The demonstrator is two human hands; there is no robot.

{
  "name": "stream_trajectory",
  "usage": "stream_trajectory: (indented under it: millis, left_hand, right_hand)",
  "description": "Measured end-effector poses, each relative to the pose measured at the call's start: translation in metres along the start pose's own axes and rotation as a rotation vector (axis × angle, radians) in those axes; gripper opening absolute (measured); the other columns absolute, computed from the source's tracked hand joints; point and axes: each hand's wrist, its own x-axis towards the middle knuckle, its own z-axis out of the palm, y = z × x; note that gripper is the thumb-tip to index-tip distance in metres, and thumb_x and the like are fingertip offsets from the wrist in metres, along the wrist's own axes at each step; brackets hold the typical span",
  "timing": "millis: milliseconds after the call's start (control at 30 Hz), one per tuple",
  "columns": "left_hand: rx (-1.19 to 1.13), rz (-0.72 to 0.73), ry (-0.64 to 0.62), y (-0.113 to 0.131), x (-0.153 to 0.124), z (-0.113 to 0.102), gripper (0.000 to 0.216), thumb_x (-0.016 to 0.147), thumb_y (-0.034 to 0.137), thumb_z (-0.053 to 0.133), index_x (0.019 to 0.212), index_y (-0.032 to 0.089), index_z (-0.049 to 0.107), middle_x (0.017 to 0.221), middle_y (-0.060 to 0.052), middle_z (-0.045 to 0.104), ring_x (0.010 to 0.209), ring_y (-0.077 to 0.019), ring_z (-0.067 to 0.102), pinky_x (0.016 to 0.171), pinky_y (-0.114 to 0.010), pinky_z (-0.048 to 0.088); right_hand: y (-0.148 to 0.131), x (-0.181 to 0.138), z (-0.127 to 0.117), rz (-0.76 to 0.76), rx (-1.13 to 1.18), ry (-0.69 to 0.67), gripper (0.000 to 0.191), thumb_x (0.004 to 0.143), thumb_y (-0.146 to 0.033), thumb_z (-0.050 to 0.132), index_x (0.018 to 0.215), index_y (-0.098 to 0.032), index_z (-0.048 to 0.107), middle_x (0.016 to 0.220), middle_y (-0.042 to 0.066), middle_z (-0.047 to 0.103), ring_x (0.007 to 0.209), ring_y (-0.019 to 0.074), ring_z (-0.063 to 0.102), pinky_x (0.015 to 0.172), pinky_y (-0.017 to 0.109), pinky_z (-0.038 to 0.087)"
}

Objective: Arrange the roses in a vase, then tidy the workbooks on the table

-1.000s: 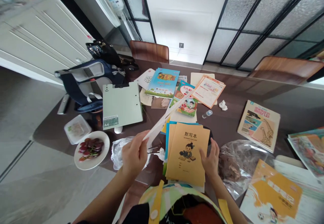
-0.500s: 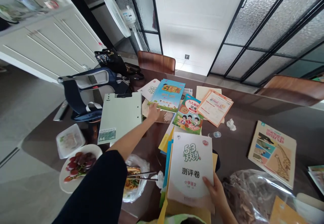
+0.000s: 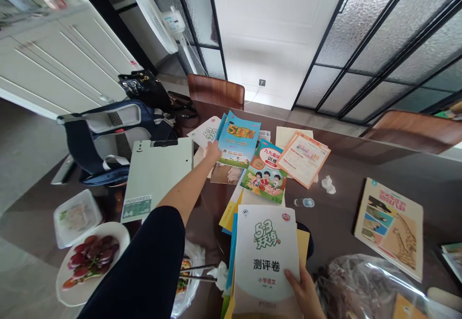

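Note:
My left hand [image 3: 212,151] reaches across the table, its fingers at the left edge of a blue workbook [image 3: 238,139] and partly hidden behind it. My right hand [image 3: 305,292] grips the lower right edge of a white test booklet [image 3: 266,256] lying on top of a stack of exercise books. A green-covered training book [image 3: 264,174] lies just right of the blue workbook, and an orange-edged paper sheet [image 3: 303,159] lies beyond that. A dark sleeve covers my left forearm.
A green A4 clipboard [image 3: 157,179] and navy backpack [image 3: 108,141] lie left of the papers. Nearer me are a plate of red grapes [image 3: 90,263] and a bag with chopsticks [image 3: 187,280]. A giraffe-covered book [image 3: 389,228] and a clear plastic bag [image 3: 361,287] lie right.
The white booklet now tops the stack, covering the yellow exercise book. My left hand has let go of the white strip and moved to the blue workbook. The view has shifted slightly.

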Motion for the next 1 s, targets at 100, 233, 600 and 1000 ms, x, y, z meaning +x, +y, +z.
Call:
stream_trajectory:
  millis: [100, 233, 600, 1000]
  left_hand:
    - [0.064, 0.134, 0.034, 0.010, -0.028, -0.022, 0.019, 0.086, 0.010, 0.054, 0.105, 0.013, 0.053, 0.120, -0.015, 0.053, 0.095, -0.0222, 0.058, 0.082, -0.034, 0.042]
    - [0.131, 0.286, 0.141, 0.011, -0.088, -0.064, 0.020, 0.087, 0.010, 0.047, 0.103, 0.019, 0.055, 0.120, -0.013, 0.057, 0.097, -0.0264, 0.060, 0.079, -0.037, 0.045]
    - [-0.240, 0.425, 0.392, 0.008, -0.304, -0.119, 0.013, 0.084, 0.036, 0.052, 0.087, 0.023, 0.055, 0.098, -0.006, 0.065, 0.091, -0.0206, 0.063, 0.079, -0.028, 0.051]
    - [-0.937, -0.210, -0.326, -0.030, -0.477, 0.068, 0.053, 0.067, 0.048, 0.069, 0.110, 0.021, 0.053, 0.103, -0.007, 0.068, 0.086, -0.0207, 0.066, 0.078, -0.031, 0.055]
  right_hand:
    - [0.002, -0.004, 0.001, -0.062, 0.047, -0.015, 0.055, 0.066, -0.055, 0.077, 0.109, -0.021, 0.070, 0.106, 0.012, 0.074, 0.091, 0.0315, 0.070, 0.076, 0.041, 0.059]
    - [0.004, -0.016, -0.001, -0.105, 0.164, -0.057, 0.049, 0.064, -0.050, 0.080, 0.102, -0.020, 0.071, 0.098, 0.011, 0.076, 0.084, 0.0303, 0.071, 0.074, 0.042, 0.059]
    - [0.003, -0.076, -0.053, -0.111, 0.470, 0.025, 0.043, 0.066, -0.042, 0.081, 0.101, -0.022, 0.068, 0.094, 0.009, 0.076, 0.082, 0.0330, 0.073, 0.077, 0.052, 0.059]
    - [0.022, -0.117, -0.138, -0.308, 0.532, 0.449, 0.055, 0.063, -0.043, 0.077, 0.115, -0.031, 0.063, 0.116, 0.006, 0.071, 0.107, 0.0283, 0.067, 0.096, 0.053, 0.052]
